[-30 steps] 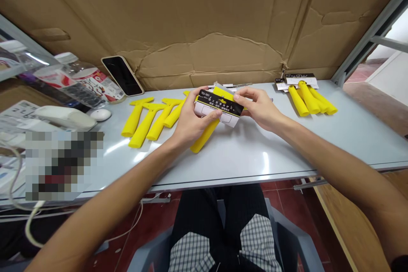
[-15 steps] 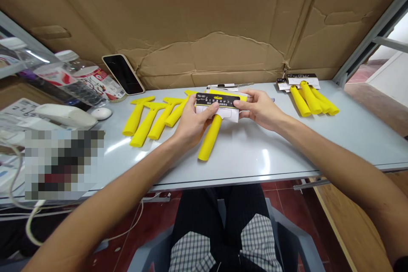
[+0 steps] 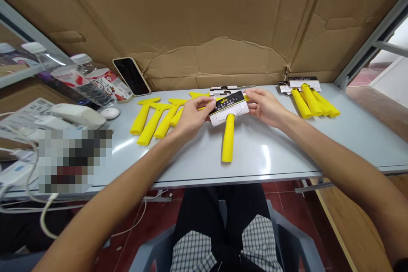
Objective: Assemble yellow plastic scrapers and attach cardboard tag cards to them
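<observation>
A yellow-handled scraper (image 3: 228,140) hangs between my hands over the table, its handle pointing toward me. A black and white header card (image 3: 223,115) with printed lettering covers its head. My left hand (image 3: 193,115) pinches the card's left end, thumb along the top. At the right end, the fingers of my right hand (image 3: 264,107) close on the card's edge, partly hidden behind it. Several bare yellow scrapers (image 3: 153,125) lie in a row left of my left hand. Behind the held card are more black and white cards (image 3: 219,90).
Several carded yellow scrapers (image 3: 310,97) are piled at the back right of the grey table (image 3: 287,148). A phone (image 3: 132,76) leans on the cardboard wall (image 3: 210,21). Bottles (image 3: 92,78), a white mouse (image 3: 110,113), a telephone handset (image 3: 78,114) and cables crowd the left.
The held scraper has shifted right and turned, its handle swinging from lower left to nearly straight toward me. My left thumb has moved from the card's middle to its upper left edge.
</observation>
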Motion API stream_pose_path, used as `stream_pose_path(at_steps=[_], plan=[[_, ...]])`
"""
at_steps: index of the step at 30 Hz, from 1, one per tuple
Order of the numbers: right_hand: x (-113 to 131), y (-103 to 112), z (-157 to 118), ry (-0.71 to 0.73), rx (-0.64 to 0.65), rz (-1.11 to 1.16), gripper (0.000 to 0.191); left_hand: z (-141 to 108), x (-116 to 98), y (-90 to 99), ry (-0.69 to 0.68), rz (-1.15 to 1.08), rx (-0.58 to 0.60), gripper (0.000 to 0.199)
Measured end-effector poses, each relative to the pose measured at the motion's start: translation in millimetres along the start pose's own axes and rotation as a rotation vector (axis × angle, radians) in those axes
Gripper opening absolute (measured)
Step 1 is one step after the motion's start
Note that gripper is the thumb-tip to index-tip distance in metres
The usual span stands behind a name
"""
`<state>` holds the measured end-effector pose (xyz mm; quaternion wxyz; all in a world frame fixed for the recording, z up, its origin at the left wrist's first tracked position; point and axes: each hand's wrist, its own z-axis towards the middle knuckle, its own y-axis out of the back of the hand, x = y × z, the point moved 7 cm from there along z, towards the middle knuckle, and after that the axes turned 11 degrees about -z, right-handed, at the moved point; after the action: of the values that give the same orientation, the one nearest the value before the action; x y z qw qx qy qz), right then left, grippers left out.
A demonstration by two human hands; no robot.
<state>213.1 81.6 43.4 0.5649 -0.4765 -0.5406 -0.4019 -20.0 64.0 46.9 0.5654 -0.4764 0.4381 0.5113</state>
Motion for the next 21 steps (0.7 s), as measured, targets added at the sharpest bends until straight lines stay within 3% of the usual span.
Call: stream_pose_path(at_steps=[4, 8, 13, 21], plan=[[-0.3, 1.5, -1.6, 0.015, -0.038, 0.003, 0.019, -2.1, -11.5, 4.7, -0.113, 0.072, -0.057, 0.044], [-0.4, 1.8, -2.8, 0.042, -0.029, -0.024, 0.013, -5.4, -22.4, 4.4, -0.204, 0.176, -0.055, 0.041], [0.1, 4.5, -0.8, 0.062, -0.022, -0.04, 0.004, -3.7, -23.3, 3.2, -0.209, 0.181, -0.011, 0.044], [-4.3, 10.2, 6.8, 0.068, 0.053, -0.1, 0.004, -0.5, -27.4, 8.0, -0.165, 0.227, 0.036, 0.042]])
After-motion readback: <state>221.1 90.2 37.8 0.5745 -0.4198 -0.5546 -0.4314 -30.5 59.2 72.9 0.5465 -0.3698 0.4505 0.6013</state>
